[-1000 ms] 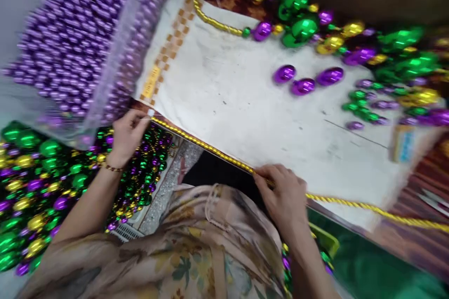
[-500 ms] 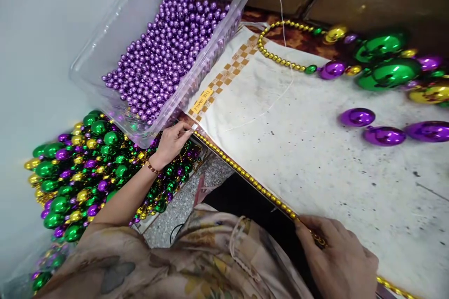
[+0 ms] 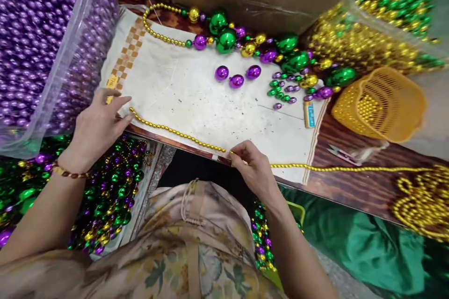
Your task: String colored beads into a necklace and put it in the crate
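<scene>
Gold bead strands on a wood-grained bench (image 3: 345, 194), partly covered by a white woven cloth (image 3: 196, 103) with a checked border at its left end. A short row of gold beads (image 3: 178, 134), small, round and metallic, lies along the cloth's near edge. The left hand (image 3: 96, 126) is open beside the row's left end, thumb and forefinger parted. The right hand (image 3: 254, 170), at the bench's near edge, pinches a long gold strand (image 3: 343, 169) between thumb and fingertips; a slight gap separates it from the short row, and whether thread spans this cannot be told. The strand runs rightward into a coiled gold heap (image 3: 421, 203) at the bench's near right corner. Three glossy purple ovoids (image 3: 236, 81) rest mid-cloth. Along the far edge lies a necklace (image 3: 226, 41) of mixed shiny spheres. Right of the cloth: metal-bladed scissors (image 3: 342, 155) and a perforated orange plastic basket (image 3: 400, 103).
</scene>
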`<action>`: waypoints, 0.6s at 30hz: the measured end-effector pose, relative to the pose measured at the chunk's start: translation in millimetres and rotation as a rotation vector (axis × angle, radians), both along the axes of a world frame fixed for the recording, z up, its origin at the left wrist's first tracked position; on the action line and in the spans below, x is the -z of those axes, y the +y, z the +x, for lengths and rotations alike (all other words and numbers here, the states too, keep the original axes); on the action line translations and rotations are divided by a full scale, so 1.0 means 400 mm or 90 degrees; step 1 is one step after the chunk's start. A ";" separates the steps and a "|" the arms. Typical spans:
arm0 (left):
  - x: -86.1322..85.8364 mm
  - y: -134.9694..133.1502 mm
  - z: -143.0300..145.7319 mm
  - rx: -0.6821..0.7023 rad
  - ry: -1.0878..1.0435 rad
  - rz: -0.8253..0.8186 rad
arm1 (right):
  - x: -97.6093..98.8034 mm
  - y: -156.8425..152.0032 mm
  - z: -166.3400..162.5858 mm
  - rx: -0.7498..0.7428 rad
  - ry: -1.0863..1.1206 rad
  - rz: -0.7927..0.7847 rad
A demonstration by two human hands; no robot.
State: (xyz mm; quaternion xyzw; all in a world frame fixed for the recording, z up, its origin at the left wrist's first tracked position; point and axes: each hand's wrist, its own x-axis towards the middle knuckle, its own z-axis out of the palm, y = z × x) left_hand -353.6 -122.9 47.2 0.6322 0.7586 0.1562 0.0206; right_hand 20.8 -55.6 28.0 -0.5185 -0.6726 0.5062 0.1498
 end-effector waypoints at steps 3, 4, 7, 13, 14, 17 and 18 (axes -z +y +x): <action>-0.068 0.027 0.118 0.082 0.026 0.009 | -0.021 0.023 0.025 -0.034 0.036 0.007; -0.082 0.041 0.172 0.123 -0.014 0.017 | -0.033 0.031 0.034 -0.048 0.043 0.015; -0.087 0.099 0.351 0.326 -0.226 -0.013 | -0.090 0.053 0.061 -0.101 0.040 0.079; -0.066 0.210 0.557 0.542 -0.612 -0.440 | -0.243 0.077 0.179 -0.275 -0.231 0.362; -0.068 0.219 0.555 0.526 -0.610 -0.485 | -0.264 0.078 0.216 -0.300 -0.315 0.389; -0.075 0.233 0.514 0.460 -0.579 -0.537 | -0.318 0.081 0.359 -0.298 -0.536 0.434; -0.078 0.233 0.497 0.443 -0.574 -0.549 | -0.335 0.083 0.416 -0.260 -0.595 0.450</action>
